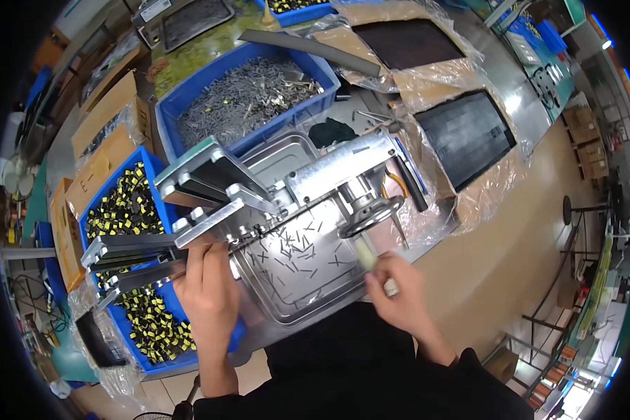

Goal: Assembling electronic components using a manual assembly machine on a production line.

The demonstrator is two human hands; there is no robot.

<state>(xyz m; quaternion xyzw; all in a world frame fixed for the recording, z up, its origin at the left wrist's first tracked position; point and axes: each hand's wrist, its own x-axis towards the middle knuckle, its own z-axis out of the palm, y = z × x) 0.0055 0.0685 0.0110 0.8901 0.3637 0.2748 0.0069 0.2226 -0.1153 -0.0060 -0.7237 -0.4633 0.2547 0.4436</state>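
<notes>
A metal hand-cranked machine (339,168) stands in front of me, with a dark round handwheel (372,217) on its right side. My right hand (399,290) is closed around the pale green crank handle (365,253) below the wheel. At the machine's left end, my left hand (210,297) reaches up to a metal bar (208,222). Its fingers are bent and close together, and their tips are hidden behind the bar, so what they pinch does not show. Under the machine, a steel tray (301,297) holds scattered thin dark metal strips (294,248).
Blue bins (162,210) of black-and-yellow parts (150,322) stand left. Behind the machine, a larger blue bin (162,115) of loose metal pieces (241,98) has a grey bar (308,50) across it. Orange-handled pliers (397,183) and plastic-wrapped cartons with black trays (465,136) lie right.
</notes>
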